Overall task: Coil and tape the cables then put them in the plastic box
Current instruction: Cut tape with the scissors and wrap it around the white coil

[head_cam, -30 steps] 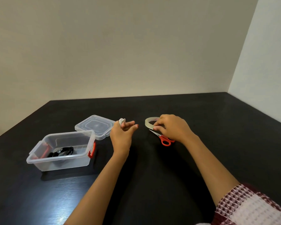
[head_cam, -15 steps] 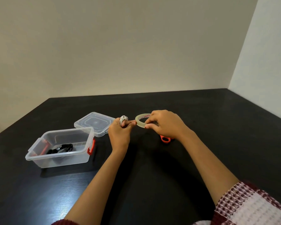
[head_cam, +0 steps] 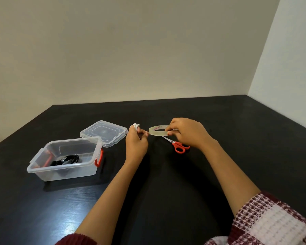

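**Taping white coil**

Left hand (head_cam: 136, 142) gripped the white coil (head_cam: 136, 125) above the counter (head_cam: 166, 191); right hand (head_cam: 187, 133) pinched the tape roll (head_cam: 157, 132) beside it. The coil looked light, springy; pinch across its loops. A black cable (head_cam: 65, 160) lay in the box (head_cam: 64, 168).

1. The table (head_cam: 166, 200) is black wood-grain, with a faint sheen at the near left.
2. The plastic box (head_cam: 64, 167) and its lid (head_cam: 103, 132) are clear, smooth plastic; the latches (head_cam: 99, 157) are glossy red.
3. The tape roll (head_cam: 157, 132) is translucent and glossy.
4. The scissors (head_cam: 177, 145) have metal blades and orange plastic handles.
5. The sleeve (head_cam: 272, 221) is knitted cloth, coarse-textured.
6. The walls (head_cam: 131, 50) are matt.
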